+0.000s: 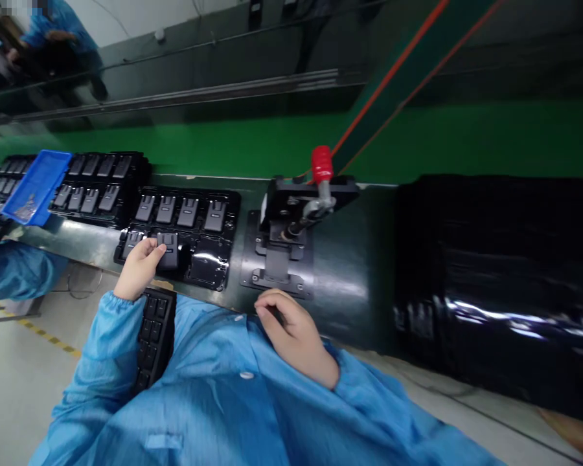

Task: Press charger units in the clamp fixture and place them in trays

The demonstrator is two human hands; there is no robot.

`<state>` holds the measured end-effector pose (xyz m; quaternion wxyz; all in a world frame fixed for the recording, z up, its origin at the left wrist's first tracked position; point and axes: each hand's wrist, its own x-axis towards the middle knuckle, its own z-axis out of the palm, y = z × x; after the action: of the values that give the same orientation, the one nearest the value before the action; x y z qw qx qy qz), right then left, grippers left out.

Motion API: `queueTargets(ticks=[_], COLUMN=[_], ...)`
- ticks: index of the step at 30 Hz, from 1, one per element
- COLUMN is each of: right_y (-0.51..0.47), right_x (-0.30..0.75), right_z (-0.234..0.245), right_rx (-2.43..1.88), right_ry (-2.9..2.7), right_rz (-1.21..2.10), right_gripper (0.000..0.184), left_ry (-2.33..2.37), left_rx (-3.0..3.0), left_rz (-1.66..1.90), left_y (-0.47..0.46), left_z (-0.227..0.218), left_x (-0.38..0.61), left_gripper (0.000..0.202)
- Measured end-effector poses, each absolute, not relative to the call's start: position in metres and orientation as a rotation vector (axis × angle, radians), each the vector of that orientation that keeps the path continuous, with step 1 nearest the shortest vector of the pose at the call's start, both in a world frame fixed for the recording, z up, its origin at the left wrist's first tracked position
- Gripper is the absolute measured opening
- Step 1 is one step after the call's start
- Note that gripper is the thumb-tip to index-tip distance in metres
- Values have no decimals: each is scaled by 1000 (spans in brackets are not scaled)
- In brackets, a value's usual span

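Right hand point(294, 333): forearm angled in before blue smock point(214, 414), at bench edge; fingers curled, thumb near index, can't tell if tips meet
Left hand point(140, 264): forearm extended forward, thumb and fingers pinched on grey unit
Grey unit point(170, 255): black tray's point(208, 266) front row; can't tell if lifted
Clamp fixture point(278, 260): beyond right hand, red handle point(322, 164) up
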<state>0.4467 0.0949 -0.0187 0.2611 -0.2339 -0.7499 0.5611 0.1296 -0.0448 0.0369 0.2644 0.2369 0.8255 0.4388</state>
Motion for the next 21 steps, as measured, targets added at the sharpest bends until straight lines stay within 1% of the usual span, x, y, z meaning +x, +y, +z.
queueTargets(ticks=[2,6,11,16,21], right_y=[95,97,106,111,112], right_x=[446,446,450,460,469], right_z=[-19,-20,-23,-27,-33], right_rx=[-513,-316,-285,-417,-529], right_ry=[-2065,-2221,-2404,-2485,-2386], right_rz=[1406,1122,862,791,831], right_gripper=[11,25,33,37,37], left_ry=[2122,1951,1800,1720,1661], left_rx=[628,679,777,839,879], left_rz=[1202,1141,1028,973,964], left_y=[-34,-11,16,39,55], left_z=[40,36,28,27,27], left_x=[150,189,223,240,254], left_gripper=[35,33,37,37,37])
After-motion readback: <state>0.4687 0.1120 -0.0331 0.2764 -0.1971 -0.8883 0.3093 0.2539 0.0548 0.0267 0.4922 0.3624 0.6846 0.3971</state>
